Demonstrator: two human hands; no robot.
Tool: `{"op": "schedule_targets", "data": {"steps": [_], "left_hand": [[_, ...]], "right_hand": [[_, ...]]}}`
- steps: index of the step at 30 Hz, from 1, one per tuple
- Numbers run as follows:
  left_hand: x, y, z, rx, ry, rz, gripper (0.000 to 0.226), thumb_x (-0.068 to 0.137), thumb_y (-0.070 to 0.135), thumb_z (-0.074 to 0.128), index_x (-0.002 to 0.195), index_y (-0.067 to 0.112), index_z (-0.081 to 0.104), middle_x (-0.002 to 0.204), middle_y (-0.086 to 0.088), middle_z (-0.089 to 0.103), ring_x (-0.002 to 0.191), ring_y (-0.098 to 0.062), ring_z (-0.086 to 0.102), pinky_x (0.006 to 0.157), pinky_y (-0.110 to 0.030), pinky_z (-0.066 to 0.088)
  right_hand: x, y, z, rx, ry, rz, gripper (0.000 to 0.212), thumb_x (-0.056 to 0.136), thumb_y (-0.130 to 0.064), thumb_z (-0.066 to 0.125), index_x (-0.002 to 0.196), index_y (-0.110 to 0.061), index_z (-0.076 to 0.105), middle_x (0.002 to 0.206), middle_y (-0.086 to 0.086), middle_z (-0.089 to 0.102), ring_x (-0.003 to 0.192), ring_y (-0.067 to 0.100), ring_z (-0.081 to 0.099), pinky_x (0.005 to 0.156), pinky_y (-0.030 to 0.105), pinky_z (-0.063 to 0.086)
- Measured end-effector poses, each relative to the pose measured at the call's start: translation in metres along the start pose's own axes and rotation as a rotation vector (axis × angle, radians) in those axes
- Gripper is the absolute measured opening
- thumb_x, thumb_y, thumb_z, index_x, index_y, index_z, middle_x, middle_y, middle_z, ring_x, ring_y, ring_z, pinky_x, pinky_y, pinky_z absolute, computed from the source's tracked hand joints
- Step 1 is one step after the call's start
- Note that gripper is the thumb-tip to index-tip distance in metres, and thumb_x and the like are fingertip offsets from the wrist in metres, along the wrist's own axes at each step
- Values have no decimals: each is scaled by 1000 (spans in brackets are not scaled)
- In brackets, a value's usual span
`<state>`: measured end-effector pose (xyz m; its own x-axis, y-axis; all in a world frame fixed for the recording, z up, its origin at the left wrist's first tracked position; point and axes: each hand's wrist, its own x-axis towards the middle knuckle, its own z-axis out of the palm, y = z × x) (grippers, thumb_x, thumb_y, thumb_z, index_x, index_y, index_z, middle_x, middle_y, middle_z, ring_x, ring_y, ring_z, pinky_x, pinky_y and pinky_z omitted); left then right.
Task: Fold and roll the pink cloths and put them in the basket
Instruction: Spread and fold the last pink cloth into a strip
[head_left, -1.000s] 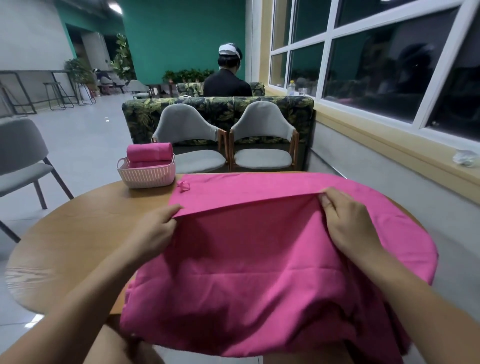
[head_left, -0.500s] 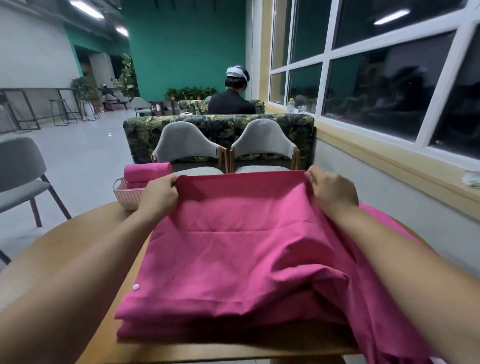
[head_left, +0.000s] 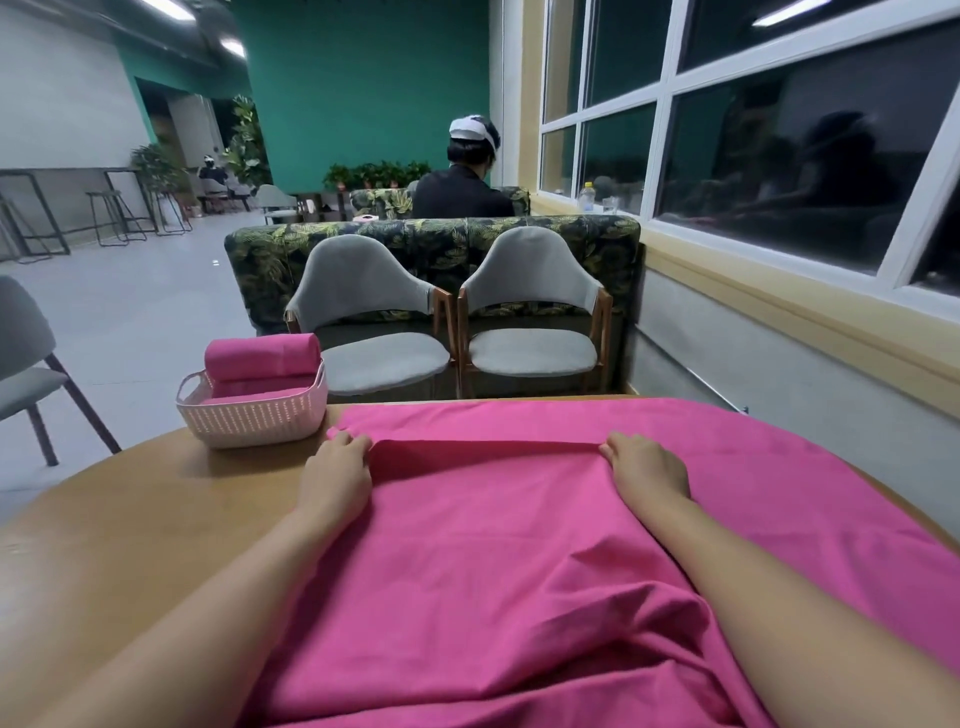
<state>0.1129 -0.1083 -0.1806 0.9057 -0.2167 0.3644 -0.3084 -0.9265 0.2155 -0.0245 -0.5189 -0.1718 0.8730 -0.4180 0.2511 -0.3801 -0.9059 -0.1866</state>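
2 grips pinch 1 pink cloth (head_left: 493, 545): left hand (head_left: 335, 478), right hand (head_left: 647, 470) | 1 basket (head_left: 254, 421)

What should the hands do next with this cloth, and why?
Probably let go of the fold and smooth the pink cloth toward the body. The left hand and right hand pinch the folded edge, which lies flat on the table, while the near part is bunched with wrinkles.
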Motion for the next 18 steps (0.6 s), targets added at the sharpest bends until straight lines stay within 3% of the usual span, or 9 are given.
{"op": "schedule_targets", "data": {"steps": [5,12,18], "left_hand": [[5,-9,15,-54,42,7,14,99,16,61,110,16,68,113,-16,62,103,-42,60,82,-50,53],[-15,-13,13,-138,62,19,20,100,24,54,110,20,72,115,-15,65,99,-41,58,85,-48,51],[-48,-16,3,-188,85,34,13,102,23,61,107,20,72,119,-14,65,113,-40,57,96,-47,49]], "right_hand": [[8,3,13,31,45,-25,25,108,-44,47,108,-23,60,102,8,66,95,34,66,83,40,48],[-12,8,10,105,61,-4,17,104,-41,55,103,-25,60,97,5,66,92,33,65,81,39,49],[-48,11,1,121,75,-17,16,103,-40,57,100,-25,60,93,5,66,90,34,66,78,40,49]]}}
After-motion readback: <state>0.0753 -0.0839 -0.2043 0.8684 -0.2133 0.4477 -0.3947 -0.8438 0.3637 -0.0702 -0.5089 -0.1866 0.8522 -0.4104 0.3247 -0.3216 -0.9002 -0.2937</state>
